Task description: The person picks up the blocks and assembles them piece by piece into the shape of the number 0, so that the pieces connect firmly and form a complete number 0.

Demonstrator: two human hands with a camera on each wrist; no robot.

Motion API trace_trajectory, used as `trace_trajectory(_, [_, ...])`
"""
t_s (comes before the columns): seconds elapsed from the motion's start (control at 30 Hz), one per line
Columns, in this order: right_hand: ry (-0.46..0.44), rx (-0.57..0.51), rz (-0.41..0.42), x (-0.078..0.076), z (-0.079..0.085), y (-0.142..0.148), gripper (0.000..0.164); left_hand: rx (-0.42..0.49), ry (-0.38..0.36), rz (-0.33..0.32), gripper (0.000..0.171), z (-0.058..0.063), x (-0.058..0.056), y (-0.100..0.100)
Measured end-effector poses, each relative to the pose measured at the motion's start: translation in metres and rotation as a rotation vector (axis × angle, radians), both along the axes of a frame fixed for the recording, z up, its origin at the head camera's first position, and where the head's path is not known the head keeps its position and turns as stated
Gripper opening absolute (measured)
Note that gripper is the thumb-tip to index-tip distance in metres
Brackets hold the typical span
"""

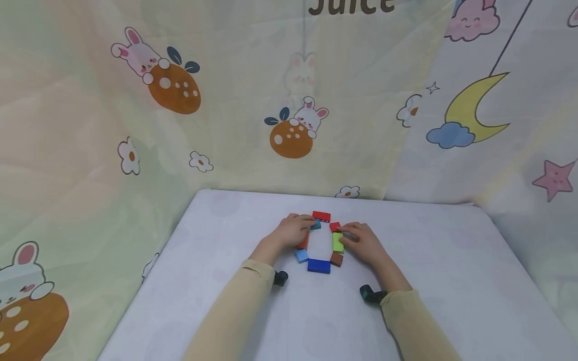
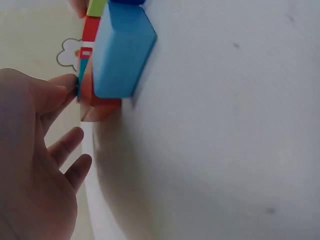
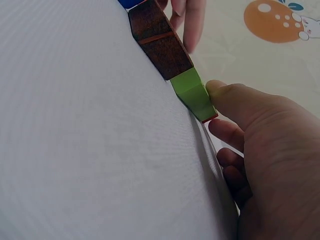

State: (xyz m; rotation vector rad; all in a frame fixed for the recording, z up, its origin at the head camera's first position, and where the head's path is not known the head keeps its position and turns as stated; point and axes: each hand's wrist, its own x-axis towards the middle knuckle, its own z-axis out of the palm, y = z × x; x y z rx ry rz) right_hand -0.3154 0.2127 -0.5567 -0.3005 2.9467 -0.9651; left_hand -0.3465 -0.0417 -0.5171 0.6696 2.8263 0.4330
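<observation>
Several coloured blocks form a ring on the white table. At its far left, my left hand pinches a teal block with thumb and finger, just below a long red block. An orange-red block lies partly hidden under that hand, with a light blue block below it. On the right side, my right hand has its thumb against a light green block and its forefinger at a small red block. A brown block and a dark blue block complete the near side.
The white table stretches out around the ring. Behind its far edge hangs a printed cloth with rabbits, a moon and flowers. Dark wrist devices sit by both beige sleeves, low over the table.
</observation>
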Motion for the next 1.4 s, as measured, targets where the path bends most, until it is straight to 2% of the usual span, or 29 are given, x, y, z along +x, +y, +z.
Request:
trace_trajectory(0.1, [0.004, -0.008, 0.002, 0.001, 0.0, 0.0, 0.042, 0.039, -0.011, 0.014, 0.042, -0.004, 0.0, -0.004])
trace_trajectory(0.37, [0.015, -0.015, 0.014, 0.001, 0.0, 0.001, 0.042, 0.075, -0.023, 0.018, 0.045, -0.016, 0.0, -0.016])
trace_trajectory(0.83, [0.018, -0.012, 0.008, 0.0, -0.001, 0.001, 0.042, 0.182, -0.043, 0.013, 0.044, -0.027, 0.004, -0.031])
trace_trajectory(1.4, [0.028, -0.01, 0.009, 0.001, -0.002, 0.001, 0.041, 0.21, -0.032, 0.02, 0.046, -0.03, 0.007, -0.034])
